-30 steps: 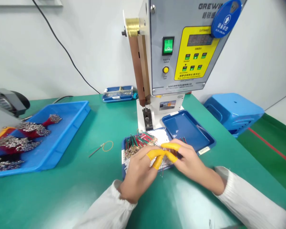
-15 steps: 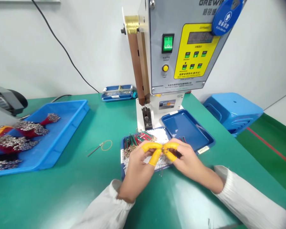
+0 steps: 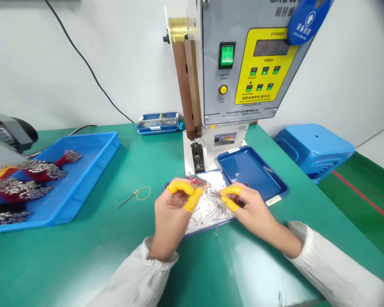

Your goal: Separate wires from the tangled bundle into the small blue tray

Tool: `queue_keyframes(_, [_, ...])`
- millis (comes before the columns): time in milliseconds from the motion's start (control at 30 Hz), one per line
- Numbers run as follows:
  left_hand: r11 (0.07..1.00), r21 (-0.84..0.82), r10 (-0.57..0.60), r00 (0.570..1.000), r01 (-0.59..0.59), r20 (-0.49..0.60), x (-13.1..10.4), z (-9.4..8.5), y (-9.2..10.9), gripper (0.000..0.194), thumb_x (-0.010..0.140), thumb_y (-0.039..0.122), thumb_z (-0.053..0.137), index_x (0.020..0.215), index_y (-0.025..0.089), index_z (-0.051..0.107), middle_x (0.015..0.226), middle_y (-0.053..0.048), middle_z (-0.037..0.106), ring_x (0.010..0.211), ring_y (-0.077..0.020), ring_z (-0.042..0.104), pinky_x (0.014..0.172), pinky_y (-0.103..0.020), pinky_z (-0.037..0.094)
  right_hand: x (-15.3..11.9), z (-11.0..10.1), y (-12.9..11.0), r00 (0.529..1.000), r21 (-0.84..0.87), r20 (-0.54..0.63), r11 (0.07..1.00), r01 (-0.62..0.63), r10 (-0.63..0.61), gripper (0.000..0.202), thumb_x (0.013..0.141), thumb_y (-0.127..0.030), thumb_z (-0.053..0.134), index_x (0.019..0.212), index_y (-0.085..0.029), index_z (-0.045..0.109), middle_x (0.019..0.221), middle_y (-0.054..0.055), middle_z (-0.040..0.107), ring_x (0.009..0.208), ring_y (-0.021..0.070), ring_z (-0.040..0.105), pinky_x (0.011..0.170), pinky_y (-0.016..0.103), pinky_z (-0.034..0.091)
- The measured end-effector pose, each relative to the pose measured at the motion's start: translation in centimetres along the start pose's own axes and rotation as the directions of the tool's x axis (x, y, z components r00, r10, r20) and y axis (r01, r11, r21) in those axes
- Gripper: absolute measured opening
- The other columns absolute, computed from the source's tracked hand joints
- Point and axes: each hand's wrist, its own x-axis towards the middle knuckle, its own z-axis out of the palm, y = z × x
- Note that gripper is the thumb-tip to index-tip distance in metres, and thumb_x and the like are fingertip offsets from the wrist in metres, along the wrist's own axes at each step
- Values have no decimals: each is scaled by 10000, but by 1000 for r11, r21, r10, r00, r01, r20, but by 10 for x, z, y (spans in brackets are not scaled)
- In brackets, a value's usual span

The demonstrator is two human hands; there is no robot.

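Yellow finger cots cover the thumb and index finger of both hands. My left hand (image 3: 171, 215) is over the left part of a blue tray of white pieces (image 3: 201, 221), its thumb and index tips together; whatever lies between them cannot be made out. Beside those tips is a bundle of red and green wires (image 3: 198, 181), partly hidden by the hand. My right hand (image 3: 248, 207) pinches several thin dark wires (image 3: 213, 194), which stretch left over the white pieces. Just behind the tray is the black tooling (image 3: 197, 157) of a grey crimping machine (image 3: 237, 81).
A blue tray (image 3: 277, 181) lies behind my right hand. On the left, a large blue bin (image 3: 92, 166) holds bundles of red wires with metal ends (image 3: 41, 170). A tool with a yellow loop (image 3: 144, 193) lies on the green table. A blue stool (image 3: 316, 143) stands at right.
My hands were together at their fingertips and are now apart. The left has moved left over the wire bundle; the right has barely moved and keeps its pinch.
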Motion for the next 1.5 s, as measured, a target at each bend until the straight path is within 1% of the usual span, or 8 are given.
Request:
queue_keyframes(267, [929,-233,-301,953,289,-20,1,-1,-6,239,780,215,833,850,179,607,928,-9,681,986,-194,745,938,-326,591,3,5,-5,995,136,-11,986,-99,102,187,941,-290,703,1106,-229,768,1004,74,711,830,172,684,720,318,579])
queue_keyframes(433, [918,-219,-320,943,331,86,-5,2,-9,213,805,203,819,888,191,623,991,-22,719,1059,-202,727,1030,-373,554,5,8,-9,926,520,175,768,-375,334,267,836,-356,828,1036,-200,745,801,29,760,716,170,737,705,336,640])
queue_keyframes(733, [886,-124,-426,890,447,161,-15,12,-19,239,721,176,876,843,169,671,855,-9,715,815,-133,682,785,-244,556,10,6,-18,857,684,276,538,-493,435,256,805,-358,869,936,-162,769,639,-10,696,544,89,621,556,207,551])
queue_keyframes(867, [865,-100,-463,858,492,223,-18,15,-20,303,721,221,892,872,164,636,815,-2,692,756,-125,671,732,-233,541,9,6,-17,856,692,256,534,-487,449,242,810,-353,865,917,-164,756,636,-9,694,563,92,629,590,207,540])
queue_keyframes(1100, [884,115,-462,814,453,351,-24,11,-14,212,967,378,656,1019,182,594,817,0,661,636,-123,650,607,-249,543,10,3,-19,849,646,271,568,-510,453,300,795,-383,863,940,-147,747,640,-3,690,562,93,618,597,208,513])
queue_keyframes(1200, [871,196,-489,755,451,437,-25,8,-14,256,1017,379,543,905,157,602,754,-14,655,580,-126,647,562,-249,537,9,3,-21,852,651,275,566,-506,445,290,808,-361,852,959,-141,738,654,-1,687,590,96,624,618,208,522])
queue_keyframes(1367, [855,197,-512,726,479,459,-26,8,-11,254,982,324,559,801,151,597,663,2,635,497,-111,621,486,-218,507,7,1,-18,814,719,364,419,-555,453,244,848,-330,803,953,-136,698,733,27,684,631,126,652,585,230,548])
queue_keyframes(1500, [847,152,-522,746,509,414,-26,10,-12,224,959,330,584,828,149,600,653,7,644,453,-97,595,455,-205,488,5,-2,-16,769,739,495,270,-617,404,179,883,-269,733,833,-134,626,671,-13,563,537,79,525,434,154,380])
